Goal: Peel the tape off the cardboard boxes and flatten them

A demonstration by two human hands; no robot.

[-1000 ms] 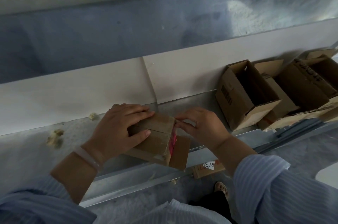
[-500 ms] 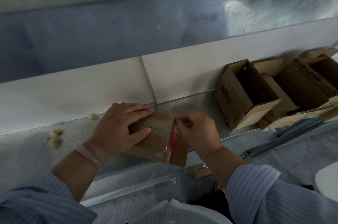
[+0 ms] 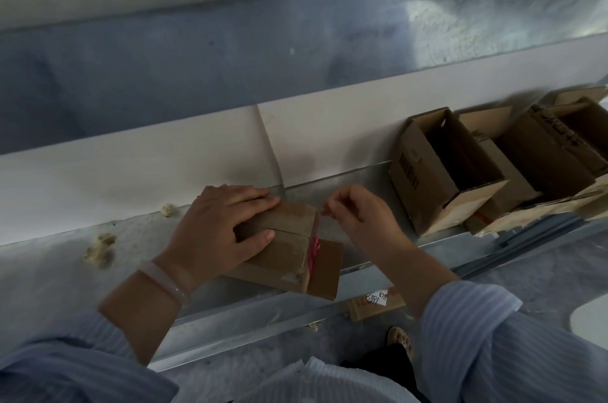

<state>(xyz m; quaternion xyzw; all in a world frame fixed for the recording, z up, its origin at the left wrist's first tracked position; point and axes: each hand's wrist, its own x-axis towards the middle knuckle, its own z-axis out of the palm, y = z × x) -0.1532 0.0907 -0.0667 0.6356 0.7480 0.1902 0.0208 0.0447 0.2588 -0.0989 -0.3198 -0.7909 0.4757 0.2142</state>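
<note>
A small brown cardboard box lies on a metal ledge. Its top flaps are closed, and clear tape with a red stripe runs down its right edge. My left hand presses flat on the box top, fingers spread. Just right of the box's upper corner, my right hand pinches the loose end of the tape and holds it a little above the box. One side flap hangs open at the box's right.
Three opened cardboard boxes stand in a row at the right end of the ledge. A white panel runs behind it. A labelled piece of cardboard lies below the ledge, by my foot.
My right hand has lifted up and to the right from the box's edge, drawing the tape end off the corner. The left hand has stayed pressed on the box.
</note>
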